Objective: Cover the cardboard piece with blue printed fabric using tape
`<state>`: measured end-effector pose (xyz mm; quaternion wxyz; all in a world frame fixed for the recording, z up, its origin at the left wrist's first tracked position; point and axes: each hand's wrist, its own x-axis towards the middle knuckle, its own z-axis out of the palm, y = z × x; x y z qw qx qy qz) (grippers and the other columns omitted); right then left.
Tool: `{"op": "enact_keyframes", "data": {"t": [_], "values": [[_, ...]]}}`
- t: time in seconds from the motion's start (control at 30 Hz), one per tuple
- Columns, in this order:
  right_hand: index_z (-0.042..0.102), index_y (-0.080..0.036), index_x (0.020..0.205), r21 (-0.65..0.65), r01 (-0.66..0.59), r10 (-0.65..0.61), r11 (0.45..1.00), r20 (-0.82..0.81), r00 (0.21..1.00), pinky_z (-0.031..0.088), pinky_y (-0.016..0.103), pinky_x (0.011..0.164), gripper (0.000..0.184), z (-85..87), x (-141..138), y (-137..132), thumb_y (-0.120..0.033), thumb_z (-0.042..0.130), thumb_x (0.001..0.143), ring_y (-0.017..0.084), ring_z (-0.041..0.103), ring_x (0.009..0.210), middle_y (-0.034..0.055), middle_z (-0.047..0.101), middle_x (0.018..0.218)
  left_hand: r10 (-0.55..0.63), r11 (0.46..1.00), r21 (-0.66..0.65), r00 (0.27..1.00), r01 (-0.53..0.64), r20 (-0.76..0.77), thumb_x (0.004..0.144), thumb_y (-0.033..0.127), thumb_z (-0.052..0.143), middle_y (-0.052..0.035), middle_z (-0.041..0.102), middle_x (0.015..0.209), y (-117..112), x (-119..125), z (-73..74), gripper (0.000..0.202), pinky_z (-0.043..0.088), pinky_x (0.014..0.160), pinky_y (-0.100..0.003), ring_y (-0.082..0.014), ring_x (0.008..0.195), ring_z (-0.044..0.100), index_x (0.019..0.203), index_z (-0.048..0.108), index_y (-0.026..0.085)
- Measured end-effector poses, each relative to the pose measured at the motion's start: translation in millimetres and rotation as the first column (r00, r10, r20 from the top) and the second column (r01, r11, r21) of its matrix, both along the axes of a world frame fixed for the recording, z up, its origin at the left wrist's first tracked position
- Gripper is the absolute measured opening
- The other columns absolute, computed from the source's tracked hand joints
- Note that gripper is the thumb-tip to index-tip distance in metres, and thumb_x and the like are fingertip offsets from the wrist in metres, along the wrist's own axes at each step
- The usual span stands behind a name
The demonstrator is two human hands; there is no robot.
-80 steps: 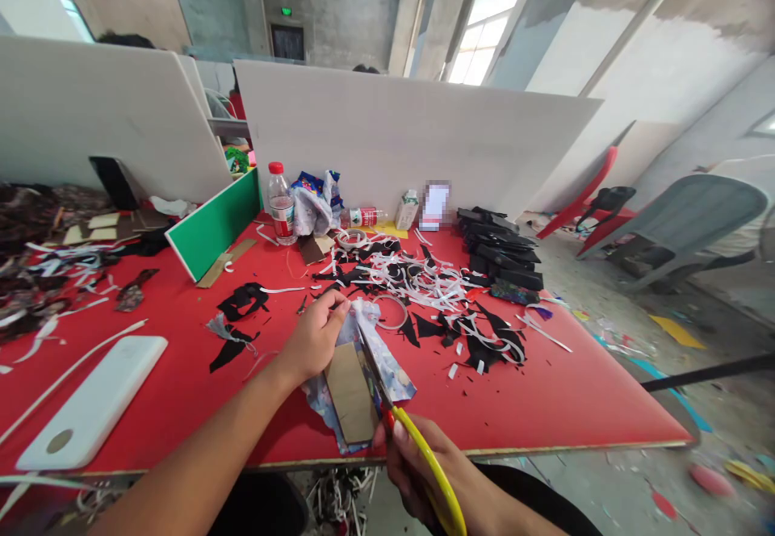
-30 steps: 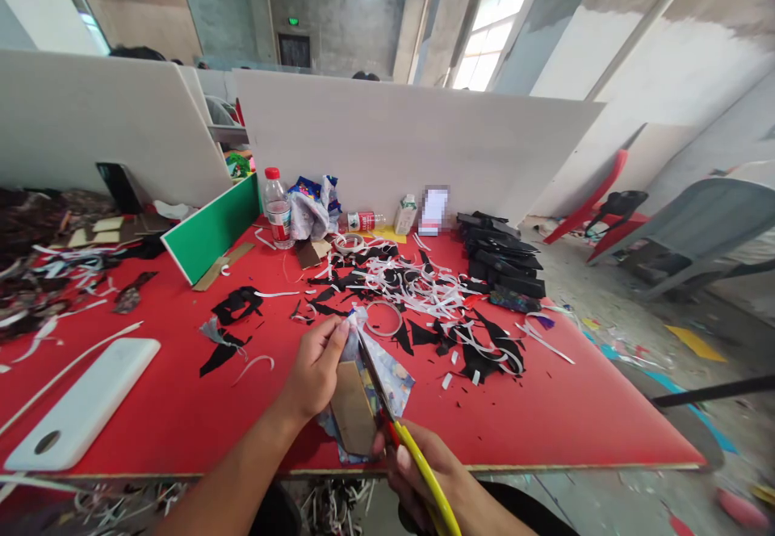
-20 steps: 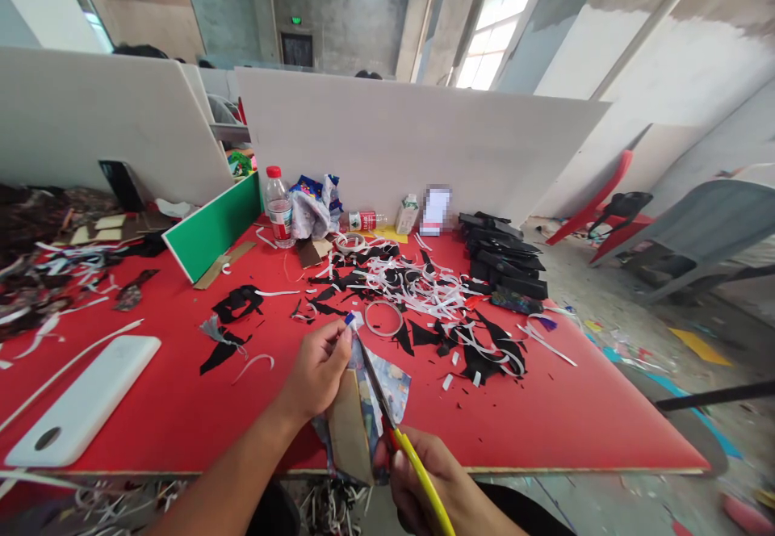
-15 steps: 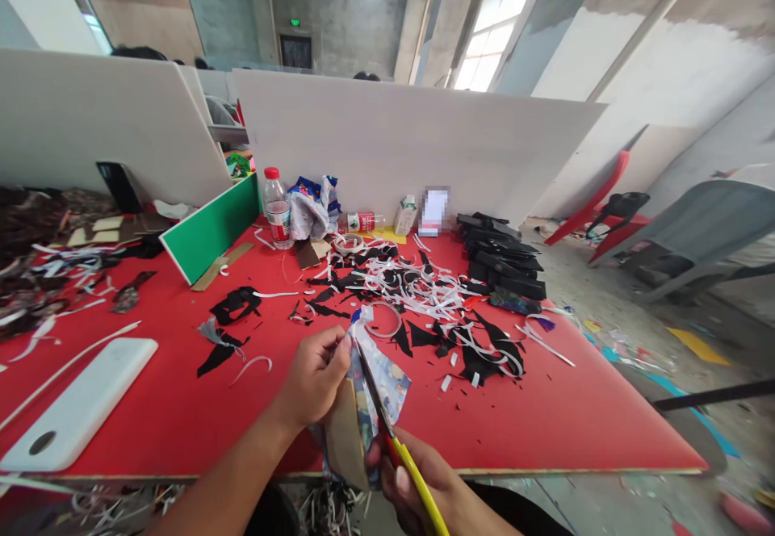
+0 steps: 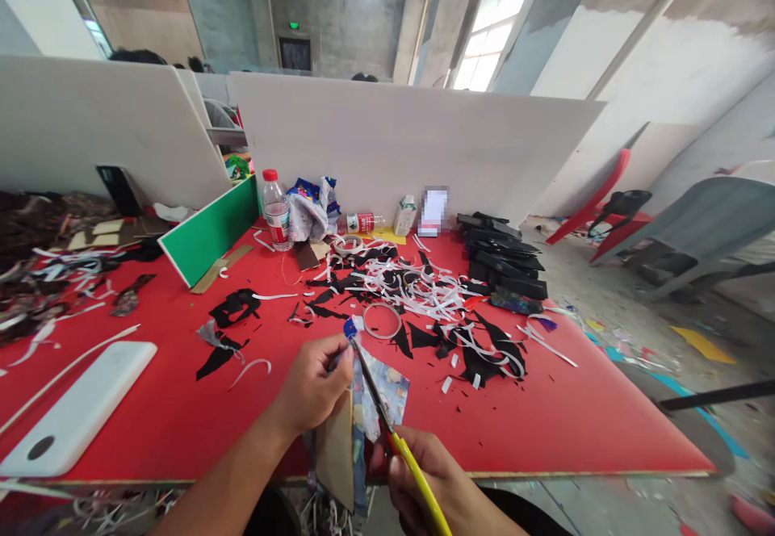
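My left hand (image 5: 316,383) pinches the upper end of a brown cardboard piece (image 5: 335,449) edged with blue patterned fabric (image 5: 387,387). A loose flap of that fabric spreads out to the right, and a small dark blue and white bit shows above my fingertips. In my right hand (image 5: 437,471) are scissors (image 5: 419,479) with yellow handles. Their dark blades lie over the fabric and point up toward my left fingertips; they look nearly closed. Part of the cardboard and fabric hangs below the front table edge.
Black scraps and white strips (image 5: 417,286) litter the red table (image 5: 557,407), around a tape ring (image 5: 383,336). Black pieces are stacked (image 5: 505,257) at right. A green board (image 5: 211,229), a bottle (image 5: 277,213), a phone (image 5: 434,211) and a white power bank (image 5: 78,407) stand or lie about.
The cardboard has swung down and left, leaving more of the fabric flap spread beside it. My left hand stays almost in place, and the scissors have barely shifted.
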<state>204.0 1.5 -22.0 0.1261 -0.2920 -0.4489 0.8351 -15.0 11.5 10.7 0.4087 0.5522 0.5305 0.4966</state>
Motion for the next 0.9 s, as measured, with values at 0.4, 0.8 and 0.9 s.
{"op": "enact_keyframes", "data": {"t": [0.4,0.8,0.9], "values": [[0.051,-0.022,0.089,0.331,0.013,-0.124,0.943,0.315,0.941,0.033,0.023,0.046,0.079,16.4,-15.3,31.0,-0.1,0.047,0.074,0.009,0.041,0.046,-0.0073,0.046,0.061,0.239,0.97,0.054,0.971,-0.239,-0.004,0.093,0.047,0.064,0.0048,0.04,0.061,14.3,-7.5,-11.0,0.04,0.028,0.054,-0.025,-0.0126,0.058,0.036,0.066,0.051,0.021],[0.06,-0.021,0.085,0.783,-0.057,-0.612,0.62,0.528,0.589,0.043,0.041,0.085,0.018,26.5,-18.5,115.6,-0.033,0.074,0.083,0.041,0.066,0.11,0.0175,0.073,0.098,0.577,0.81,-0.083,0.765,-0.58,0.287,0.079,0.063,0.08,0.0049,0.051,0.06,21.5,-34.2,-14.5,0.048,0.035,0.05,-0.022,-0.0113,0.054,0.044,0.071,0.06,0.02],[0.063,-0.018,0.097,0.812,0.063,-0.694,0.58,0.451,0.561,0.045,0.045,0.089,0.021,34.9,-3.3,124.8,-0.036,0.07,0.087,0.044,0.06,0.124,0.0239,0.069,0.117,0.616,0.777,-0.167,0.679,-0.607,0.398,0.071,0.059,0.087,0.0051,0.056,0.058,21.2,-29.6,-12.3,0.047,0.038,0.048,-0.021,-0.0111,0.05,0.049,0.07,0.061,0.019]]}}
